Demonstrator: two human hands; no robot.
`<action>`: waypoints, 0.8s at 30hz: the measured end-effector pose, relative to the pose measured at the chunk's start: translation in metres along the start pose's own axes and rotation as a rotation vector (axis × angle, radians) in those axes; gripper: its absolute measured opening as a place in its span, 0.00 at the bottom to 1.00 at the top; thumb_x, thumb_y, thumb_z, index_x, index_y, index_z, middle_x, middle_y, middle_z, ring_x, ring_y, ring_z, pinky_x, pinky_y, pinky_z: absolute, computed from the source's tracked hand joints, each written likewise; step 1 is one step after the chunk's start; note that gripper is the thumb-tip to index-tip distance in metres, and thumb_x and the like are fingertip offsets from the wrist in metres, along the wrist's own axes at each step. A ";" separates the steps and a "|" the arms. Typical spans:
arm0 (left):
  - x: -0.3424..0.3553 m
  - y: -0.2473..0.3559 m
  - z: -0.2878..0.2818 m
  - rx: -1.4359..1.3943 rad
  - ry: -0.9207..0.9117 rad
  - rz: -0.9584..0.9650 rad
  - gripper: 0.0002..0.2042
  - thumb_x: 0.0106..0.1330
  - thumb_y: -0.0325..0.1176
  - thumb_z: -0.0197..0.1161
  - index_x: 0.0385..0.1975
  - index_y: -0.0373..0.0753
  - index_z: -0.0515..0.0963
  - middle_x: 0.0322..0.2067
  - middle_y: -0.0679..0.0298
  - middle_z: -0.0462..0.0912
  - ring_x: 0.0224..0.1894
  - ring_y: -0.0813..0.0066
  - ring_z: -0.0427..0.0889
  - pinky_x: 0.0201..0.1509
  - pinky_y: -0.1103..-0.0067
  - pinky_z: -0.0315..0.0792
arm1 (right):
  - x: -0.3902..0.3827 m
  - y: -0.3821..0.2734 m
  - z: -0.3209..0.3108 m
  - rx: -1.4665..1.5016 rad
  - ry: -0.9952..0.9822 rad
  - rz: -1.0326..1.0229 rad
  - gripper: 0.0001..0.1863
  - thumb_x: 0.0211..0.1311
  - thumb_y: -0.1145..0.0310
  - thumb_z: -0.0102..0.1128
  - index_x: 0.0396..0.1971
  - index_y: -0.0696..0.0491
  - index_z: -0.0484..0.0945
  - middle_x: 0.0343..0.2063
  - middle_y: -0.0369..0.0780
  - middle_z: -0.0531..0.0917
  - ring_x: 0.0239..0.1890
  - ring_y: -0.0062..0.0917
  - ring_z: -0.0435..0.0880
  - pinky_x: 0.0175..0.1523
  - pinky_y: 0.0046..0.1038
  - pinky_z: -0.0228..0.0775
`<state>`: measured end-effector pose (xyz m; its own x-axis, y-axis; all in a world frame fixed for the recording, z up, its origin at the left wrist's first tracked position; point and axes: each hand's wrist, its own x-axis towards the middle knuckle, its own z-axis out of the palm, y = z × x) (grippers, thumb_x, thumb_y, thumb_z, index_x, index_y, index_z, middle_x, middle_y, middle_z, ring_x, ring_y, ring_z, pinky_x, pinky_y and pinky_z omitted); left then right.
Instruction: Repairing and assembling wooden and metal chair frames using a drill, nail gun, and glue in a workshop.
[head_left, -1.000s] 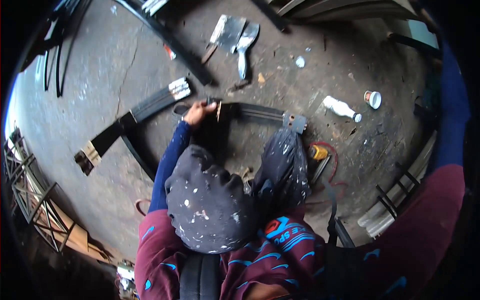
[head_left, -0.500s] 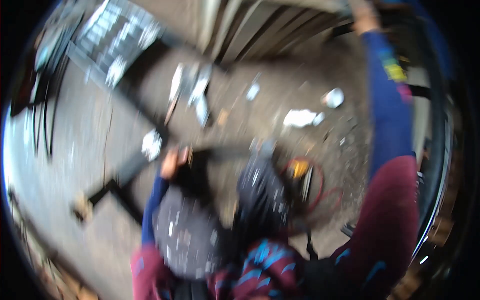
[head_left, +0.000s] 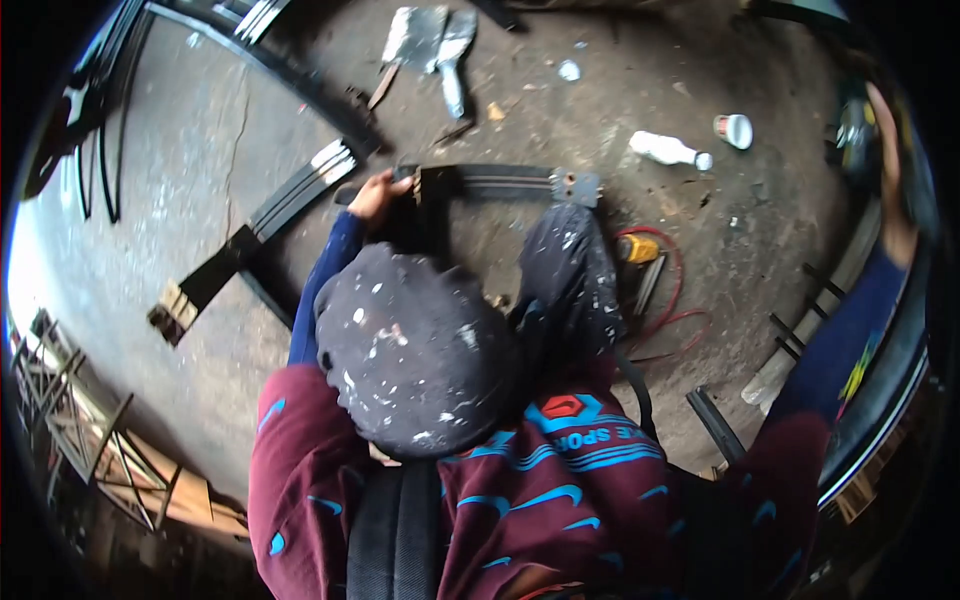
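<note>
My left hand (head_left: 376,196) is closed round the near left end of a black metal frame piece (head_left: 485,182), which lies in front of my knees. A flat plate with holes (head_left: 578,188) ends that piece on the right. My right arm reaches far out to the right. There my right hand (head_left: 890,165) shows edge-on at the rim, its fingers stretched out beside a dark tool or machine (head_left: 856,130) whose kind I cannot make out. Whether the hand touches it is unclear. Left of my left hand lies another black metal bar (head_left: 290,200) with a light block (head_left: 175,308) at its end.
Two paint-spattered scrapers or trowels (head_left: 412,38) lie ahead. Farther right are a white bottle (head_left: 668,150) and a white tub (head_left: 735,131). A yellow tool (head_left: 638,248) with a red cord or hose (head_left: 678,285) lies beside my right knee. Metal trusses (head_left: 95,440) stand at lower left.
My right arm has swung outward and down to the right, away from the upright panels. The view has shifted and become sharper. My left hand remains on the black frame piece.
</note>
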<state>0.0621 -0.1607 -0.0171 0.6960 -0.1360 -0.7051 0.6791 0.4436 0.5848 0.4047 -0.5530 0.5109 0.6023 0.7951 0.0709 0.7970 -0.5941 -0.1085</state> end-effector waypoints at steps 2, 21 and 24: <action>0.013 0.002 0.000 -0.106 -0.068 -0.060 0.13 0.72 0.34 0.64 0.53 0.37 0.77 0.46 0.65 0.84 0.49 0.74 0.82 0.57 0.74 0.74 | -0.017 -0.041 0.043 0.229 0.090 0.424 0.20 0.75 0.49 0.54 0.34 0.52 0.80 0.27 0.31 0.74 0.26 0.16 0.73 0.40 0.19 0.65; 0.002 -0.013 0.008 -0.097 -0.040 0.086 0.14 0.71 0.35 0.67 0.50 0.35 0.78 0.41 0.67 0.85 0.43 0.78 0.83 0.50 0.78 0.77 | -0.115 -0.224 0.372 0.822 -0.480 0.943 0.24 0.65 0.48 0.68 0.46 0.54 0.82 0.22 0.32 0.81 0.18 0.14 0.75 0.21 0.20 0.68; 0.004 -0.020 0.004 -0.041 -0.013 0.148 0.13 0.71 0.35 0.66 0.50 0.35 0.79 0.42 0.68 0.85 0.43 0.79 0.83 0.50 0.79 0.77 | -0.124 -0.217 0.362 1.105 -0.441 0.937 0.22 0.68 0.52 0.67 0.52 0.53 0.81 0.29 0.33 0.84 0.20 0.13 0.75 0.25 0.19 0.68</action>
<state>0.0529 -0.1739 -0.0298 0.7910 -0.0772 -0.6069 0.5587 0.4952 0.6653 0.1412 -0.4781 0.1669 0.6376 0.2833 -0.7164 -0.4090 -0.6635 -0.6265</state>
